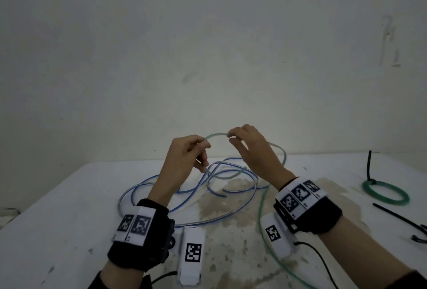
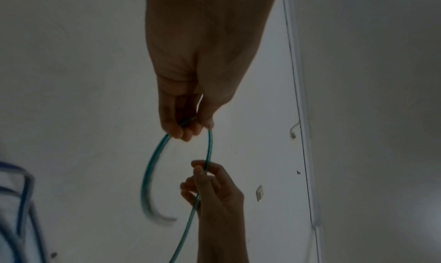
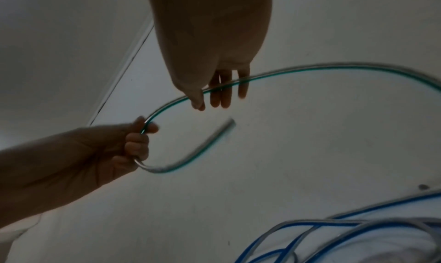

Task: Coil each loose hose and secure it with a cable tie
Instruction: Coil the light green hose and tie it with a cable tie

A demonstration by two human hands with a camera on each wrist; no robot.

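Observation:
A clear hose with a green stripe (image 1: 216,135) arcs in the air between my two hands above the white table (image 1: 69,207). My left hand (image 1: 203,150) grips it in a fist near its free end, and the short tail (image 2: 152,191) curves away below the fingers. My right hand (image 1: 232,137) pinches the same hose (image 3: 310,68) between thumb and fingers a little further along. From there the hose loops behind the right hand and trails down across the table toward the front edge. A blue-striped hose (image 1: 184,187) lies loose and tangled on the table under the hands.
At the right of the table lies a coiled green hose (image 1: 384,192) bound with a black cable tie whose tail sticks up. Loose black cable ties (image 1: 397,215) lie nearer the front right. A brownish stain (image 1: 231,214) marks the table's middle. A bare wall stands behind.

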